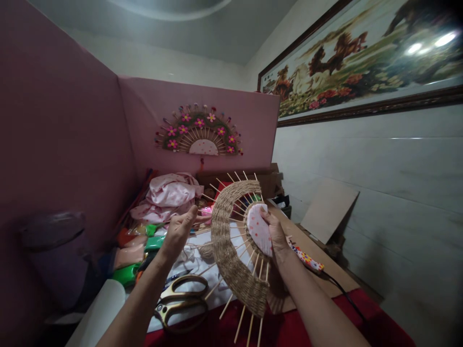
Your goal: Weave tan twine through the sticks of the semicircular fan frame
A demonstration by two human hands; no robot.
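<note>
My right hand (275, 233) grips a half-round woven fan (224, 241) by its inner base, which is covered in white cloth with red dots (257, 231). Thin wooden sticks spread out from that base through a wide band of brown twine, and their bare ends stick out past it. The fan is turned on its side, the curved edge facing left. Beside that edge, my left hand (183, 231) is raised with fingers stretched toward the fan; whether the fingertips touch it I cannot tell. Below lie scissors with bronze-coloured handles (183, 301).
A finished fan with pink flowers (200, 129) hangs on the pink panel. Pink cloth (168, 193) and bags of coloured material (130, 250) crowd the left. A ball of twine (206, 250) sits behind the fan. At right, a patterned corded tool (307, 258) rests on cardboard (333, 282).
</note>
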